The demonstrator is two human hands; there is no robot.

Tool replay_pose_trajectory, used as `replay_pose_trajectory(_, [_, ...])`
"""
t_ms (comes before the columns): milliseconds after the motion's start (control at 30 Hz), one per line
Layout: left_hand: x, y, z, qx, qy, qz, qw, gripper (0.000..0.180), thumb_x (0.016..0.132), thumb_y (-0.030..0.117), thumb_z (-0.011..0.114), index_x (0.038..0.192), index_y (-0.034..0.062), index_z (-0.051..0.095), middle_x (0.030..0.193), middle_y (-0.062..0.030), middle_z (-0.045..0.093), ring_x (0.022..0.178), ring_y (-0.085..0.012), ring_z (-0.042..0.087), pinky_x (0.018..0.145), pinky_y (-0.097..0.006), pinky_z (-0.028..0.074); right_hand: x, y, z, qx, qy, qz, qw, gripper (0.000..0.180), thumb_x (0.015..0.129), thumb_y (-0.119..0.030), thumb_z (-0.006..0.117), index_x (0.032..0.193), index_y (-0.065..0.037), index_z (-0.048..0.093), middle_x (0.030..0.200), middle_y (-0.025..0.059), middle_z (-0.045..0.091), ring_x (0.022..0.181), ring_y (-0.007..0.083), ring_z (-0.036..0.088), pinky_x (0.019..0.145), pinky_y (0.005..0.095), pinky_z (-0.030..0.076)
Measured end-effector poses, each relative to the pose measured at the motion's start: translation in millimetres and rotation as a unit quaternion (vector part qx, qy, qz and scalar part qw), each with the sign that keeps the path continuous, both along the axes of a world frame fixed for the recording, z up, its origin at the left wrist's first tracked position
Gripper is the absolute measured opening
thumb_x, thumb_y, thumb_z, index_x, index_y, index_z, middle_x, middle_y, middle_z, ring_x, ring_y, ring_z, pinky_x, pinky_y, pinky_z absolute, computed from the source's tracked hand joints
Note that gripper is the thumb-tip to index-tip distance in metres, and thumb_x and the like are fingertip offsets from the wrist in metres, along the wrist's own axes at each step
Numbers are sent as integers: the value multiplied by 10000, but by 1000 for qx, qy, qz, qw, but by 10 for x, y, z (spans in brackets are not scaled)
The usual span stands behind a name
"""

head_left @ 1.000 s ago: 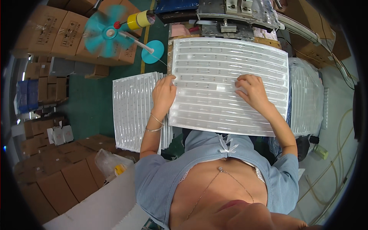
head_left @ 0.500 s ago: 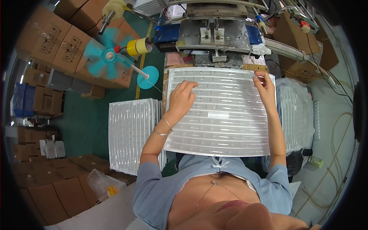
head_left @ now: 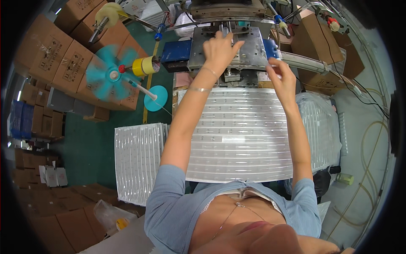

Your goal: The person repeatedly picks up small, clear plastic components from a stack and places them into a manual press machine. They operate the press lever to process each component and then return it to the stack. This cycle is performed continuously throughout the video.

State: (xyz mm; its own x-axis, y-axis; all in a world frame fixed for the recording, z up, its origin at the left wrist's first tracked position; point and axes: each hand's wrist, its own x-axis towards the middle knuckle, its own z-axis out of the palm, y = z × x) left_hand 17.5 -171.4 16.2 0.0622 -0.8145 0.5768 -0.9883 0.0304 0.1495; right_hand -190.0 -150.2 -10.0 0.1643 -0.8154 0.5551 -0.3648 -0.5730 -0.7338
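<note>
My left hand reaches over the metal plate of the machine. Its fingertips are at the small fixture in the plate's middle, the thumb spread away to the right, and I see nothing gripped in it. Beside the plate's right front corner, my right hand hovers with bent fingers, thumb and index finger apart, holding nothing. Below both hands lies a large white ridged plastic sheet, with rows of small marks and a pale label; my left forearm crosses its left side.
To the left stands a stack of similar ridged sheets; plastic-wrapped ones are at the right. A turning blue fan, a yellow tape roll and cartons are at the far left. Blue boxes flank the plate.
My left hand has moved forward from the sheet's far left part to the machine's fixture. My right hand has left the sheet's far right corner and moved up toward the plate.
</note>
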Motion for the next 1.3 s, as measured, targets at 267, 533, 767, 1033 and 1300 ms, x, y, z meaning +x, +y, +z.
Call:
replay_pose_trajectory(267, [-11, 510, 58, -117, 123, -117, 979, 202, 782, 227, 665, 943, 106, 675, 801, -67, 614, 695, -246, 616, 598, -320, 477, 707, -621, 230, -298, 194, -116, 927, 154, 747, -195, 659, 887, -135, 638, 798, 30, 637, 747, 225, 584, 674, 372, 394])
replay_pose_trajectory(533, [-51, 1556, -303, 72, 261, -181, 946, 246, 761, 154, 693, 987, 86, 627, 937, -59, 642, 741, -207, 621, 643, -299, 481, 678, -609, 70, -159, 284, -170, 930, 415, 853, -312, 555, 1166, -47, 494, 1151, 162, 503, 1051, 290, 482, 927, 399, 315])
replay_pose_trajectory(767, [-332, 2079, -825, 208, 23, -304, 930, 168, 726, 112, 642, 869, 76, 562, 730, -54, 561, 642, -217, 600, 570, -339, 470, -82, 341, -129, -173, 217, 22, 961, 228, 748, -287, 669, 922, -143, 637, 889, 32, 602, 801, 232, 559, 688, 380, 364])
replay_pose_trajectory(1033, [-339, 2134, -960, 284, -8, -240, 928, 280, 690, 17, 567, 959, 53, 499, 794, -106, 507, 663, -260, 584, 573, -372, 458, -477, 1263, -848, -51, 370, 186, 909, 274, 648, -141, 740, 887, -130, 608, 955, 10, 555, 870, 212, 529, 749, 349, 370])
replay_pose_trajectory(1300, [-635, 1981, -1129, 138, 82, -350, 923, 318, 692, -9, 560, 1003, 26, 503, 857, -115, 492, 826, -264, 512, 723, -402, 415, -620, 868, -632, 130, 111, 83, 982, 196, 760, -86, 656, 884, -29, 515, 893, 81, 588, 831, 246, 582, 704, 314, 464])
